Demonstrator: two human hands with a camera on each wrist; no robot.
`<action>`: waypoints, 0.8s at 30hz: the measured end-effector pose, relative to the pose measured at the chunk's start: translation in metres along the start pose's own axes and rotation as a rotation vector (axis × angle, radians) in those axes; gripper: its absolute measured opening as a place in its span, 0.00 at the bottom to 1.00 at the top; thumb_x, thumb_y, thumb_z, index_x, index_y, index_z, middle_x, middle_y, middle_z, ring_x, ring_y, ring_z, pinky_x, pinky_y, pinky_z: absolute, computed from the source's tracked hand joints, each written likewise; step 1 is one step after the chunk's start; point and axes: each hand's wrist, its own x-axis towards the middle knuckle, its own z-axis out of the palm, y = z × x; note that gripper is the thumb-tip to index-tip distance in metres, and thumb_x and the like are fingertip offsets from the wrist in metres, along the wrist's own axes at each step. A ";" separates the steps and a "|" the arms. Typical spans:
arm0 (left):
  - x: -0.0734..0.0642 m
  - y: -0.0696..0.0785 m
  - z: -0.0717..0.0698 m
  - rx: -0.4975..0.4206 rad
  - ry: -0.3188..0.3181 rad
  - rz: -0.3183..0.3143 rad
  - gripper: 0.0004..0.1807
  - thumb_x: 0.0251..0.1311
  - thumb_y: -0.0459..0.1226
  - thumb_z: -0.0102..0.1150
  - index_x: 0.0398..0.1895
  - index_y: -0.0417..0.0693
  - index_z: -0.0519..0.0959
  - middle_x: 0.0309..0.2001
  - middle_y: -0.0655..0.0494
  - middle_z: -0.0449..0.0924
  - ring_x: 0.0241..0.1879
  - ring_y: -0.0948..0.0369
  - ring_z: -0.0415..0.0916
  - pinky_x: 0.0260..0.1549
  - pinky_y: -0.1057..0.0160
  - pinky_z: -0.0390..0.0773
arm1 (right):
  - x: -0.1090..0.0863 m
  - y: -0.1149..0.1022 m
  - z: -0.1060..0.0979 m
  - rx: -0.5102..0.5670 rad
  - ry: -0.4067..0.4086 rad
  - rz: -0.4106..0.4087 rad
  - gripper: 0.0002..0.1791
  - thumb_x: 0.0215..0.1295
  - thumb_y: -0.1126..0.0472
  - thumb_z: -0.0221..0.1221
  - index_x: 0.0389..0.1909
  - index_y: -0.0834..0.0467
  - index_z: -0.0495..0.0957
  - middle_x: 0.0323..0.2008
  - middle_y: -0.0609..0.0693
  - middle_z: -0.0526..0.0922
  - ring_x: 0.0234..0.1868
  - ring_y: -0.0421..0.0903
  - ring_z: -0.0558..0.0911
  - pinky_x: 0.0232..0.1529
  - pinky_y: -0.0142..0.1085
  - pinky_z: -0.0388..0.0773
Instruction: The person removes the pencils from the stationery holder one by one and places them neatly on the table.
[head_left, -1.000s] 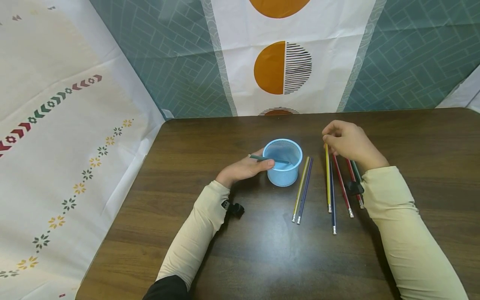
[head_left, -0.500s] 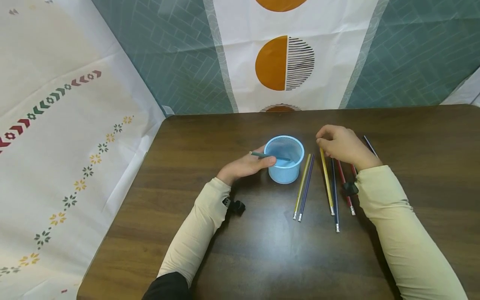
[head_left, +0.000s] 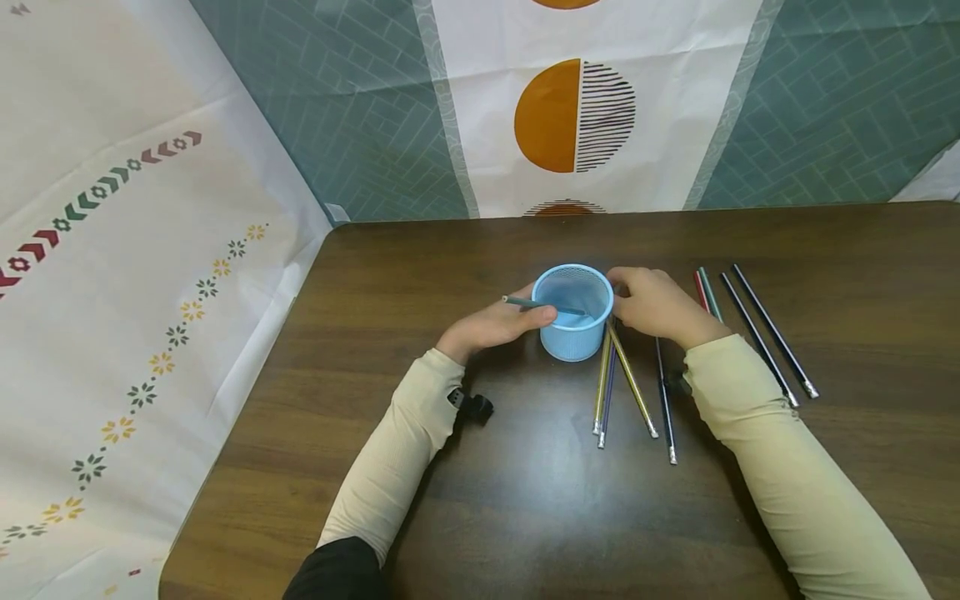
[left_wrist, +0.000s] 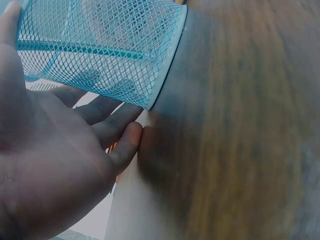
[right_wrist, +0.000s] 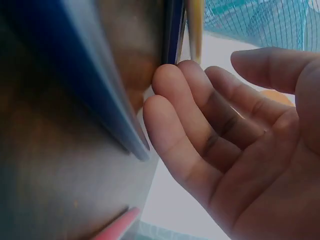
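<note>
My left hand [head_left: 495,331] holds a light blue mesh pencil cup [head_left: 572,343], its thumb at the near side of the rim. One green pencil [head_left: 517,301] stands slanted in the cup, its upper end leaning out over the thumb. Close against the cup's right side is my right hand [head_left: 662,310]. Its fingers [right_wrist: 167,125] are loosely bent at the upper ends of the pencils, the thumb held apart. Below that hand a yellow pencil [head_left: 634,382] lies slanted on the table, beside another yellow pencil [head_left: 601,392] and a purple pencil [head_left: 608,400].
A dark blue pencil [head_left: 666,408] lies partly under the right hand. Past the right wrist are a red pencil [head_left: 701,289], a green pencil [head_left: 709,293] and two dark pencils [head_left: 777,335]. A patterned cloth [head_left: 375,125] hangs behind the brown table [head_left: 525,517].
My right hand has moved left to the cup, and the slanted yellow pencil has shifted left with it. The left hand keeps its hold on the cup.
</note>
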 end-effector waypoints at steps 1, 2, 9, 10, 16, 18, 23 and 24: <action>0.000 0.000 0.000 0.000 -0.001 0.002 0.70 0.43 0.83 0.49 0.80 0.45 0.49 0.73 0.51 0.60 0.70 0.60 0.59 0.67 0.58 0.61 | 0.000 0.001 -0.001 0.001 -0.013 -0.003 0.14 0.73 0.63 0.55 0.54 0.64 0.76 0.36 0.58 0.81 0.31 0.52 0.80 0.33 0.45 0.78; 0.000 0.001 0.000 0.000 -0.001 0.004 0.70 0.43 0.83 0.49 0.80 0.46 0.49 0.73 0.52 0.60 0.69 0.61 0.59 0.67 0.59 0.61 | -0.001 0.002 -0.003 0.004 -0.031 -0.006 0.14 0.73 0.63 0.55 0.54 0.64 0.76 0.35 0.57 0.81 0.30 0.51 0.80 0.33 0.44 0.78; -0.001 0.002 -0.001 -0.008 0.002 0.005 0.69 0.44 0.82 0.51 0.79 0.44 0.51 0.71 0.51 0.62 0.68 0.59 0.60 0.66 0.57 0.62 | -0.003 0.003 -0.010 -0.002 -0.120 -0.031 0.16 0.70 0.65 0.57 0.56 0.66 0.76 0.29 0.53 0.79 0.25 0.48 0.78 0.37 0.47 0.75; -0.001 0.001 -0.001 -0.008 0.004 0.005 0.68 0.44 0.81 0.51 0.79 0.45 0.51 0.71 0.51 0.62 0.68 0.59 0.61 0.66 0.57 0.62 | -0.003 0.003 -0.011 -0.005 -0.123 -0.035 0.16 0.71 0.64 0.57 0.56 0.66 0.76 0.29 0.53 0.79 0.25 0.48 0.78 0.36 0.47 0.75; -0.002 0.001 0.000 -0.012 0.003 0.011 0.68 0.45 0.81 0.51 0.79 0.45 0.52 0.71 0.50 0.62 0.68 0.59 0.61 0.66 0.57 0.62 | -0.008 0.001 -0.018 -0.003 -0.113 -0.028 0.15 0.72 0.66 0.57 0.55 0.66 0.77 0.33 0.54 0.81 0.26 0.49 0.78 0.33 0.45 0.77; -0.002 0.002 0.001 -0.014 0.003 0.011 0.68 0.45 0.81 0.51 0.79 0.43 0.52 0.71 0.49 0.63 0.68 0.58 0.61 0.66 0.57 0.62 | -0.009 -0.001 -0.019 0.001 -0.108 -0.020 0.14 0.72 0.66 0.57 0.55 0.66 0.77 0.34 0.55 0.81 0.27 0.49 0.78 0.32 0.45 0.77; -0.002 0.001 0.002 -0.019 0.011 0.009 0.69 0.43 0.82 0.51 0.78 0.42 0.53 0.70 0.47 0.64 0.68 0.58 0.62 0.66 0.58 0.62 | -0.007 -0.003 -0.012 -0.018 -0.133 -0.009 0.20 0.70 0.66 0.59 0.61 0.67 0.74 0.29 0.54 0.80 0.24 0.48 0.78 0.32 0.44 0.77; -0.002 0.001 0.002 -0.021 0.011 0.010 0.70 0.43 0.82 0.52 0.78 0.42 0.53 0.70 0.47 0.64 0.68 0.57 0.62 0.66 0.58 0.62 | -0.006 -0.003 -0.010 -0.027 -0.145 -0.004 0.23 0.69 0.66 0.60 0.63 0.68 0.72 0.27 0.53 0.80 0.23 0.48 0.78 0.31 0.44 0.76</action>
